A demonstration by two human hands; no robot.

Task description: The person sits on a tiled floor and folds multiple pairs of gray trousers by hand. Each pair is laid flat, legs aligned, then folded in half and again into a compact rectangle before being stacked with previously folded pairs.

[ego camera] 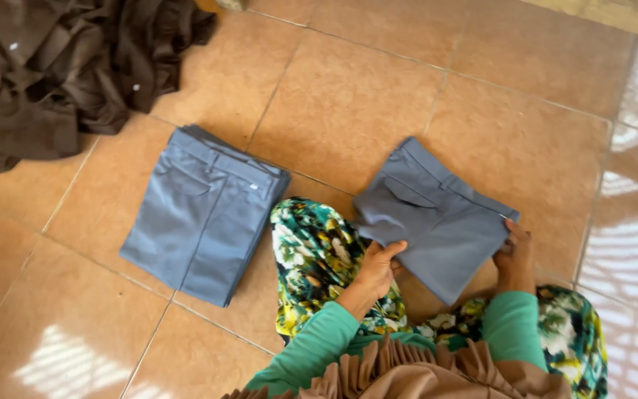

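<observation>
Two folded grey trousers lie on orange floor tiles.

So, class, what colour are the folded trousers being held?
Grey-blue trousers, clearest in the head view.

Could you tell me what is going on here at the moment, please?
A person sits on a tiled floor with a pair of folded grey trousers laid in front of them. The left hand grips the near edge of the trousers and the right hand holds their right corner. To the left lies a neat stack of folded grey trousers. A heap of dark brown cloth is piled at the upper left.
</observation>
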